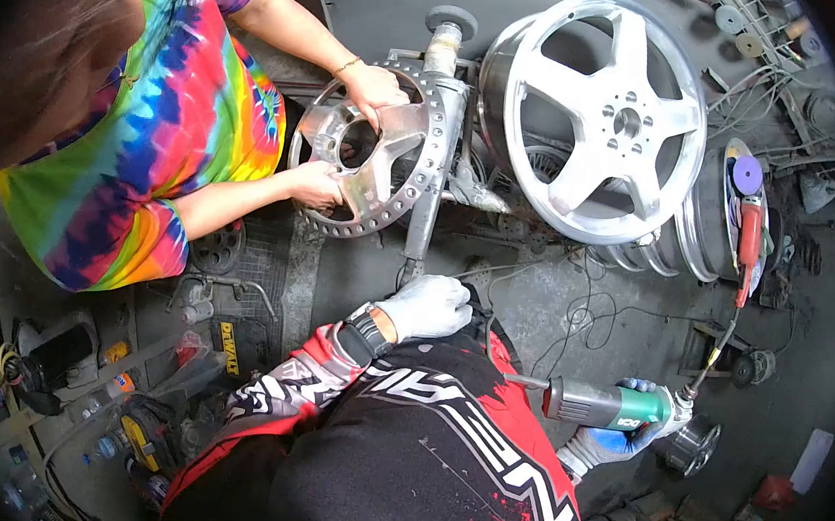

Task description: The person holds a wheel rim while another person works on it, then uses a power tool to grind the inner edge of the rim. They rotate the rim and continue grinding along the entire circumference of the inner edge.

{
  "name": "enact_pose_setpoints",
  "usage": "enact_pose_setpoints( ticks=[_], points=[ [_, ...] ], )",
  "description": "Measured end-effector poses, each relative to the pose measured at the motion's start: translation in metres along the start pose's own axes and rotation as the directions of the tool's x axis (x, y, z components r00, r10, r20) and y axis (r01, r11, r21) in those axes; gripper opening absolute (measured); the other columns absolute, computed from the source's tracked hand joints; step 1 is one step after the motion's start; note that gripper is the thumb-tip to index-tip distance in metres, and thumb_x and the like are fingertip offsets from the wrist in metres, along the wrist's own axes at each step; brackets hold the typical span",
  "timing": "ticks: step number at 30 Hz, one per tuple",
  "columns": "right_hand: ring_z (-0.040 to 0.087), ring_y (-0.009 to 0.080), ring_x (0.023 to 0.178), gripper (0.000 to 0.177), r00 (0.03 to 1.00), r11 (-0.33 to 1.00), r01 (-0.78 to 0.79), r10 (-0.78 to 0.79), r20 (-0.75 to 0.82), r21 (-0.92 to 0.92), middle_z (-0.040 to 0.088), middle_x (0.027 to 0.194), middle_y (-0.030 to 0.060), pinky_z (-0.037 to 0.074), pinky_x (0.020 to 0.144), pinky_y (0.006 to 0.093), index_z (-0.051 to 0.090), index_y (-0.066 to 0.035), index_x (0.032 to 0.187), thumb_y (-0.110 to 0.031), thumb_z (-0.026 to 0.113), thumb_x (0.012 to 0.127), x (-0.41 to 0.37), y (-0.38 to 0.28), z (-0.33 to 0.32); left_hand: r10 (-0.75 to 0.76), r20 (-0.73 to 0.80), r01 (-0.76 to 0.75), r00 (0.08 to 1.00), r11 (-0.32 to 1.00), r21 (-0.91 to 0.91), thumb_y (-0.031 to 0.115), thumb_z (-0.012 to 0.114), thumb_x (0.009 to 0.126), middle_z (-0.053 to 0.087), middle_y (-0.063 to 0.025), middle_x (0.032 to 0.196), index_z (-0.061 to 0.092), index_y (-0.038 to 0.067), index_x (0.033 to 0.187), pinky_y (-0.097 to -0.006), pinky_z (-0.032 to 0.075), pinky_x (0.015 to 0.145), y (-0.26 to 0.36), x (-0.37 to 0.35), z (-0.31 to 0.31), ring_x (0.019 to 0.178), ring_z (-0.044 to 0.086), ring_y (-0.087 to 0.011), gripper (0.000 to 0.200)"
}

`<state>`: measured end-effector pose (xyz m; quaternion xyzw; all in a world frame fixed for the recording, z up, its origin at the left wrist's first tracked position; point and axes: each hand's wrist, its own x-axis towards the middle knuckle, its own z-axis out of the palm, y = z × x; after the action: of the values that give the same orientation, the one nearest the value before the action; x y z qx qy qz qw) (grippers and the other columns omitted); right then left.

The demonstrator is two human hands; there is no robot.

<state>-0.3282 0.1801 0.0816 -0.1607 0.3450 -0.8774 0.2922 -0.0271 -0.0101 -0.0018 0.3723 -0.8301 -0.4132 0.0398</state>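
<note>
Angle grinder (593, 405) gripped in right hand (611, 446) | left hand (427, 308) half-curled at waist, contents unclear | apparent pause, co-worker (150, 165) gripping wheel centre (409, 122) | next move calls for steady hold

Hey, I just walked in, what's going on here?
Your gloved right hand grips a green power tool; your gloved left hand rests against your body, with nothing visible in it. A co-worker has both hands on a drilled-rim wheel piece. A large five-spoke wheel is beside it.

Grey floor (346, 276), possibly concrete
</note>
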Motion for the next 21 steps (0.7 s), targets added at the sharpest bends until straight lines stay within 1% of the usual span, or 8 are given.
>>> enact_pose_setpoints(
  ticks=[9,11,12,13,15,16,19,21],
  points=[
    [0.061,0.0323,0.116,0.066,0.999,0.989,-0.04,0.038,0.018,0.142,0.06,0.124,0.0184,0.05,0.108,0.0501,0.049,0.005,0.143,-0.038,0.073,0.098,0.001,0.004,-0.002,-0.005,0.023,0.006,1.0,1.0,-0.006,0.035,0.058,0.1,0.072,-0.0237,0.099,0.071,0.001,0.093,-0.0527,0.055,0.09,0.005,-0.007,-0.011,0.099,0.07,-0.044,0.037],
    [0.059,0.0322,0.117,0.066,0.999,0.996,-0.023,0.025,-0.022,0.081,0.059,0.124,0.0182,0.048,0.109,0.0503,0.048,0.005,0.143,-0.036,0.072,0.098,0.0,0.002,0.0,-0.081,0.073,0.084,0.994,0.996,-0.043,0.035,0.06,0.1,0.072,-0.0248,0.1,0.072,0.002,0.094,-0.053,0.055,0.09,0.015,-0.006,-0.022,0.1,0.069,-0.0449,0.035],
    [0.058,0.0323,0.118,0.065,0.999,0.99,-0.04,0.042,-0.01,0.134,0.057,0.126,0.0187,0.046,0.111,0.0512,0.048,0.005,0.143,-0.035,0.072,0.098,0.001,0.0,-0.007,-0.067,0.052,0.071,0.996,0.994,-0.078,0.035,0.061,0.1,0.073,-0.025,0.101,0.073,0.003,0.096,-0.053,0.055,0.09,0.014,-0.003,-0.019,0.1,0.07,-0.0448,0.034],
    [0.058,0.0334,0.12,0.067,0.996,0.986,-0.071,0.062,0.061,0.154,0.057,0.129,0.0191,0.046,0.112,0.0514,0.047,0.006,0.144,-0.036,0.072,0.098,0.002,-0.001,-0.004,-0.023,-0.01,0.021,1.0,0.991,-0.132,0.033,0.063,0.099,0.073,-0.0233,0.099,0.072,0.003,0.096,-0.0523,0.054,0.088,0.016,-0.001,-0.018,0.099,0.07,-0.0439,0.031],
    [0.058,0.0345,0.121,0.068,0.999,0.985,-0.046,0.043,0.02,0.169,0.057,0.13,0.0195,0.046,0.113,0.0508,0.047,0.007,0.144,-0.038,0.071,0.098,0.002,-0.003,0.002,0.059,-0.045,-0.068,0.997,0.968,-0.242,0.028,0.063,0.099,0.072,-0.021,0.097,0.071,0.003,0.097,-0.0498,0.054,0.086,0.028,0.013,-0.019,0.097,0.07,-0.0417,0.026],
    [0.058,0.035,0.121,0.069,0.999,0.987,-0.032,0.026,0.042,0.157,0.058,0.13,0.0198,0.046,0.114,0.0506,0.047,0.007,0.144,-0.039,0.071,0.099,0.004,-0.006,0.002,0.122,-0.066,-0.137,0.99,0.935,-0.328,0.022,0.064,0.098,0.072,-0.0191,0.097,0.069,0.003,0.1,-0.0472,0.055,0.084,0.038,0.02,-0.023,0.095,0.071,-0.0396,0.02],
    [0.058,0.0355,0.123,0.07,0.99,0.986,-0.05,0.028,0.14,0.157,0.057,0.133,0.0204,0.045,0.115,0.0496,0.045,0.008,0.145,-0.04,0.07,0.1,0.011,-0.015,0.014,0.341,-0.172,-0.38,0.924,0.861,-0.338,0.019,0.065,0.096,0.07,-0.0169,0.096,0.069,0.003,0.103,-0.0437,0.055,0.08,0.066,0.042,-0.028,0.088,0.069,-0.0364,0.018],
    [0.059,0.035,0.124,0.069,0.984,0.991,-0.025,0.002,0.177,0.132,0.058,0.133,0.0197,0.045,0.117,0.0496,0.045,0.008,0.145,-0.039,0.07,0.1,0.018,-0.023,0.018,0.357,-0.147,-0.385,0.923,0.869,-0.311,0.021,0.066,0.097,0.07,-0.0168,0.095,0.069,0.003,0.102,-0.0435,0.054,0.079,0.088,0.051,-0.035,0.087,0.069,-0.0361,0.019]
  ],
)
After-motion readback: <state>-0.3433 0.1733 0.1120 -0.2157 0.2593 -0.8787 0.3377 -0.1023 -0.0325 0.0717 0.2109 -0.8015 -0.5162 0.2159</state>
